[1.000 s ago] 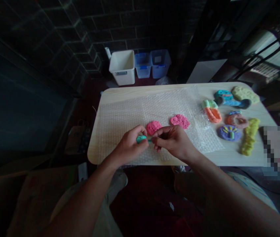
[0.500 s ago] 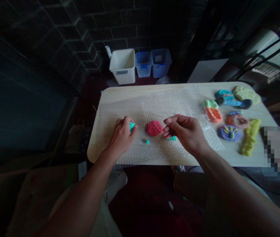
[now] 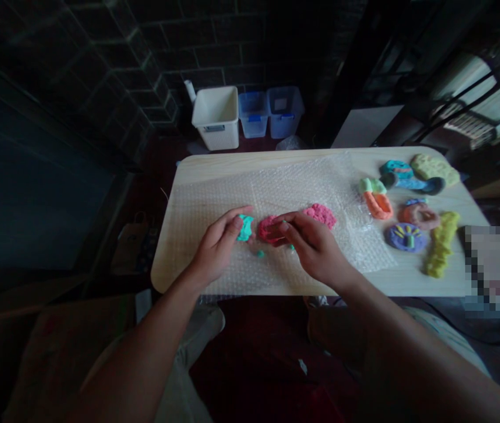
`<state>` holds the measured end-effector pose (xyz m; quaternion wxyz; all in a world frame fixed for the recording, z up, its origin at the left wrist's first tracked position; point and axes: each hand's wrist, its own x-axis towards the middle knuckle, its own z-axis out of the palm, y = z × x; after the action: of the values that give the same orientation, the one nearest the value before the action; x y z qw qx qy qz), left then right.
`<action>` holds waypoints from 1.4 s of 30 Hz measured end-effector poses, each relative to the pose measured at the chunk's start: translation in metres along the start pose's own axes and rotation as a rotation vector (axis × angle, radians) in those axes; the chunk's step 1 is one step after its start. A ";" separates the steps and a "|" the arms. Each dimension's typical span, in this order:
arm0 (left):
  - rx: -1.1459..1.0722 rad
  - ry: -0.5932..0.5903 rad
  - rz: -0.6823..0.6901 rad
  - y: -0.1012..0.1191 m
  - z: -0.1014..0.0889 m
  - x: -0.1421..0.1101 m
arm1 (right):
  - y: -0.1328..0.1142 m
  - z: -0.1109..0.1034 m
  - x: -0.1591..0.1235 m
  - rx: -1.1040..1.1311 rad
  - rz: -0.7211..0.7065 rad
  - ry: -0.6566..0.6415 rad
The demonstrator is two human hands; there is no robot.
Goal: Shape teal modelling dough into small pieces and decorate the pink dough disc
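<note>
The left hand (image 3: 220,245) has its thumb and fingers closed on a ragged lump of turquoise-green clay (image 3: 245,228); a light hold is likely best there, since hard squeezing would probably flatten soft clay and make even bits harder to draw off; whether the lump also touches the bubble wrap (image 3: 214,200) beneath, I cannot tell. The right hand (image 3: 314,244) has thumb and forefinger brought close together at the tips, above the nearer pink clay lump (image 3: 266,230) and partly covering it; a speck seems to show at the fingertips, but I cannot tell whether a bit of clay is pinched there.

The step in hand looks like parting small pieces from the green lump; it should go well if each pinch takes a similar amount, with a slight twist rather than a long pull that leaves a stringy tail. A small green ball (image 3: 260,254) lies on the bubble wrap between the two hands, toward the near edge of the table (image 3: 412,285); it makes a handy size to match, and the wrists are best kept clear of it, as it could be squashed or rolled aside. Another green bit (image 3: 292,247) peeks out just beside the right hand, mostly hidden; the farther pink clay lump (image 3: 324,216) lies just past the right knuckles, so the hand wants a little lift there to avoid denting it.
</note>
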<state>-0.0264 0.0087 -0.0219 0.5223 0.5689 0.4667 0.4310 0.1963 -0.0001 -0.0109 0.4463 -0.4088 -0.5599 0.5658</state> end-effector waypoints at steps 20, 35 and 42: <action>0.073 0.094 -0.205 0.010 0.032 -0.016 | -0.006 0.017 -0.014 -1.013 -0.483 -0.136; 0.692 0.242 0.126 0.008 -0.004 0.000 | -0.014 0.008 -0.006 -0.094 0.084 0.052; 0.719 0.239 0.117 -0.004 -0.026 0.008 | -0.005 -0.008 0.005 0.214 0.122 0.185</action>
<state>-0.0501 0.0219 -0.0234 0.2058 0.6872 0.6125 0.3319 0.2026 0.0067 -0.0064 0.5017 -0.4427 -0.4269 0.6083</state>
